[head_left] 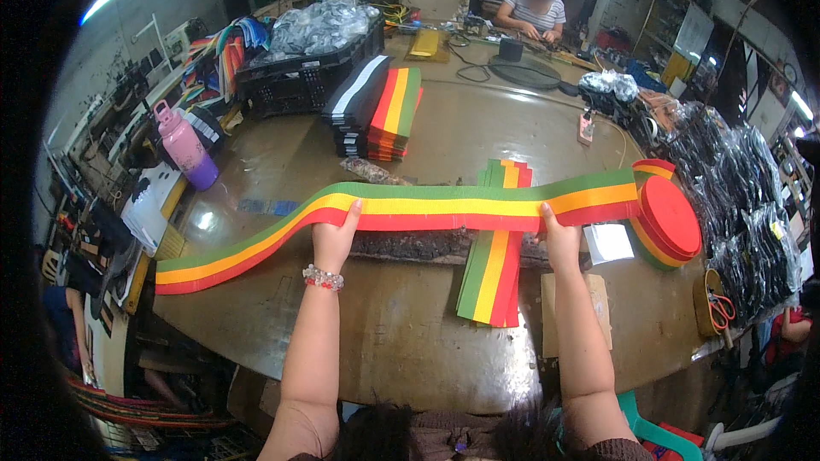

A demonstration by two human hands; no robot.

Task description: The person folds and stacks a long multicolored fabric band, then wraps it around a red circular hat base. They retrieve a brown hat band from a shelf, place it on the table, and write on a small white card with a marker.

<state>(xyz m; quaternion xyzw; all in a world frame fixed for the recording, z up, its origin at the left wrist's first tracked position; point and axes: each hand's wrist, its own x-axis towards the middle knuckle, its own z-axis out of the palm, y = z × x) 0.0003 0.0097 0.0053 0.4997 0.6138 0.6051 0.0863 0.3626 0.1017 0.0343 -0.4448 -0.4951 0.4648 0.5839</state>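
A long strip of green, yellow and red striped webbing (444, 207) stretches across the table, held up between both hands. My left hand (335, 235) grips it with the thumb over the front; a beaded bracelet circles that wrist. Farther right, my right hand (559, 235) pinches the same strip, thumb in front. The strip's left end droops toward the table's left edge. Its right end reaches a large roll of striped webbing (669, 216) with a red face. Beneath the strip, a stack of cut striped pieces (490, 277) lies crosswise over a rough dark log-like block (401, 248).
Folded striped pieces (395, 111) and black-and-white ones (354, 107) are stacked farther back, by a black crate (307, 77) of plastic bags. A pink-purple bottle (186, 147) stands left. Black packaged goods (726, 179) and orange-handled scissors (722, 312) lie right. Another person (534, 13) sits at the far end.
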